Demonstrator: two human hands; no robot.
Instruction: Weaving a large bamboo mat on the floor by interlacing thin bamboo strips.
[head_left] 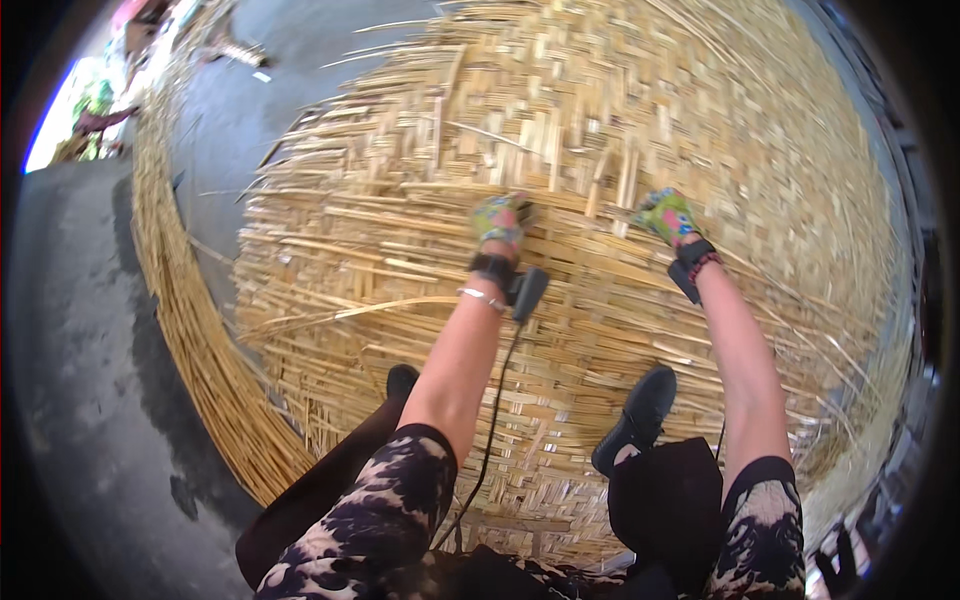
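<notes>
A large woven mat [640, 90] of flat, straw-coloured split reeds lies under both my hands. My left hand [500, 218], in a flowered glove, is low over loose crosswise strips [400, 225] in the mat's middle. Motion smears its fingers, so their grip does not show. To its right, my right hand [668, 214], gloved alike, has its fingers drawn together at the weave, close to short upright strips [625, 175]. What lies between those fingers is hidden. Dark straps with small boxes circle both wrists.
A long bundle of reeds [190, 310] runs along the left over grey floor [80, 330]. My dark shoe [640, 410] rests on the mat. A black cable [490, 430] hangs from the left wrist box. Loose strip ends stick out at the mat's left edge.
</notes>
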